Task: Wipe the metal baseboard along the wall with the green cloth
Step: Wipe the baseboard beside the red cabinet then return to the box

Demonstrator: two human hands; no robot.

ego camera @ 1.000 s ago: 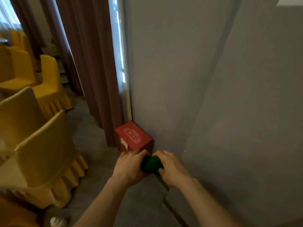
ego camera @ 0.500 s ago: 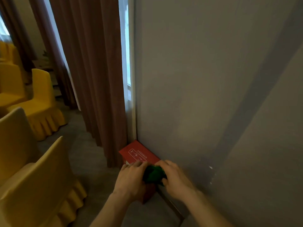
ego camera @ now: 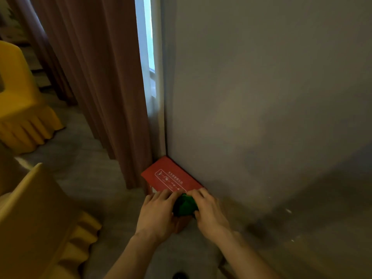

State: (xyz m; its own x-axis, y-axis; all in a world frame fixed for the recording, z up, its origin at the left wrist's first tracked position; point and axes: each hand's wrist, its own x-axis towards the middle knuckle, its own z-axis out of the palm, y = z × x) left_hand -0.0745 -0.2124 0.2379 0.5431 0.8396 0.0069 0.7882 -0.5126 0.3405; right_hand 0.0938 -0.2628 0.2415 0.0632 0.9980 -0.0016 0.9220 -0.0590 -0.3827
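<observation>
- Green cloth point(ego camera: 184, 206), bunched, is sitting low at the foot of the grey wall point(ego camera: 261, 97), against the near end of a red box point(ego camera: 171, 181).
- Left hand point(ego camera: 159, 212) is gripping the cloth's left side, fingers curled.
- Right hand point(ego camera: 209, 212) is gripping its right side likewise.
- Brown curtain point(ego camera: 96, 77) is hanging left of the box; yellow-covered chairs point(ego camera: 22, 101) are standing further left.
</observation>
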